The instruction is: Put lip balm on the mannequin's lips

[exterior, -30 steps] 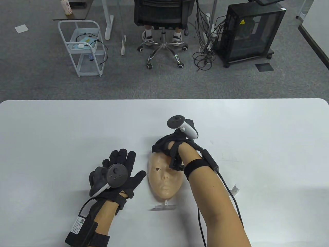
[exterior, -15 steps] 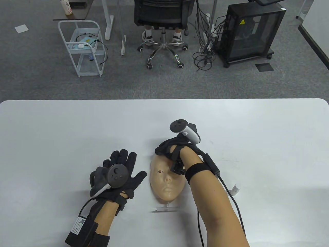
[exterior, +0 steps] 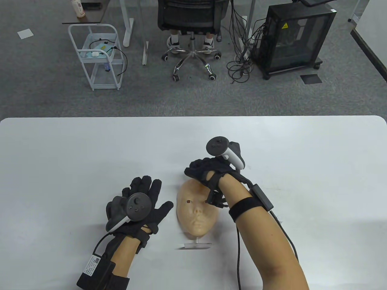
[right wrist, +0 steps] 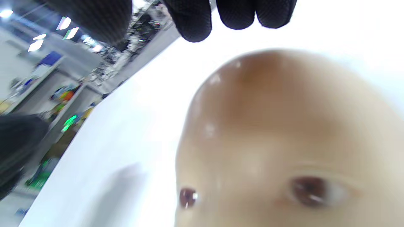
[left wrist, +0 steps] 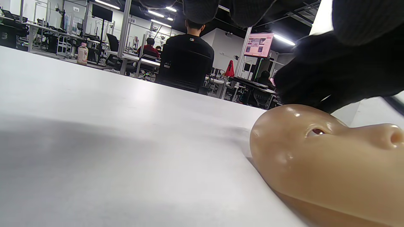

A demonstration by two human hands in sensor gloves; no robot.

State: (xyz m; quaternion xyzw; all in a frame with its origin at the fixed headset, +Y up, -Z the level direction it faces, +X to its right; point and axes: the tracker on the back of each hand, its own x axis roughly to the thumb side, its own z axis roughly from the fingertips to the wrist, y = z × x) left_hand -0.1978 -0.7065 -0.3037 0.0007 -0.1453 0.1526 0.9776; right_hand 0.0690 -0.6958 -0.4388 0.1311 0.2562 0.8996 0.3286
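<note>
On white table (exterior: 60,157), mannequin face (exterior: 197,211) lies face-up btwn hands: right hand (exterior: 208,172) w/ fingers curled over forehead, grip unclear; left hand (exterior: 142,205) flat, fingers straight, just beside it.

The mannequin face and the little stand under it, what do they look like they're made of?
The mannequin face looks like soft silicone or rubbery plastic: smooth, skin-toned, with glossy highlights on the forehead in the wrist views. Its stand seems clear acrylic, a see-through base plate with a thin post, though glass can't be ruled out.
</note>
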